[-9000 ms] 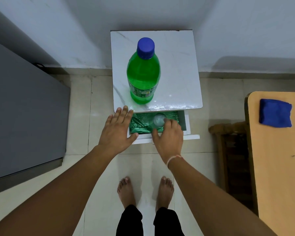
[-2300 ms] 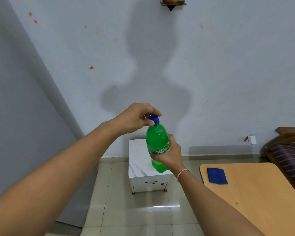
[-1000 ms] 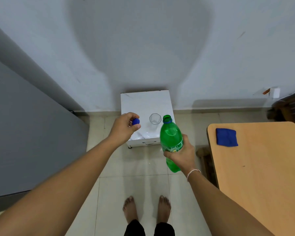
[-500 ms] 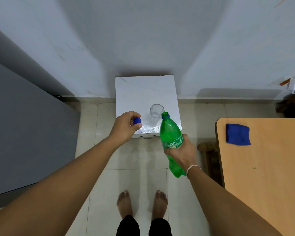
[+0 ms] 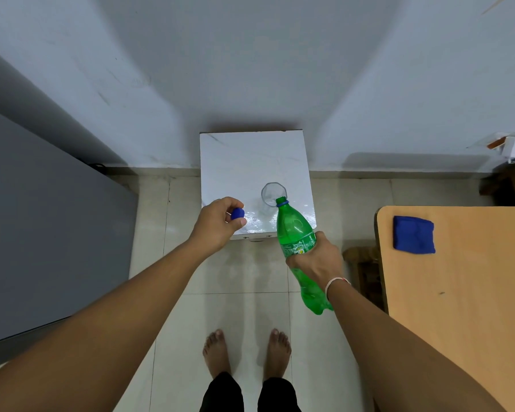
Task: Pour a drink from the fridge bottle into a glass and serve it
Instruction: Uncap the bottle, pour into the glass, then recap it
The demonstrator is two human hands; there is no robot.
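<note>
My right hand (image 5: pixel 317 260) grips the green bottle (image 5: pixel 295 230) around its label. The bottle is uncapped and tilted forward, its mouth right at the near rim of the clear glass (image 5: pixel 273 194). The glass stands upright on the small white cabinet (image 5: pixel 238 162), toward its front right. My left hand (image 5: pixel 217 223) hovers over the cabinet's front left corner and pinches the blue cap (image 5: pixel 237 213) between thumb and fingers. No liquid shows in the glass.
A grey fridge (image 5: pixel 42 233) fills the left side. A wooden table (image 5: pixel 473 307) with a folded blue cloth (image 5: pixel 414 234) lies at the right, a dark wooden stool (image 5: pixel 361 263) beside it. My bare feet stand on the tiled floor below the cabinet.
The bottle's cap came off into my left hand. The bottle has tipped further forward, and its mouth has come up to the glass rim. My left hand has barely moved.
</note>
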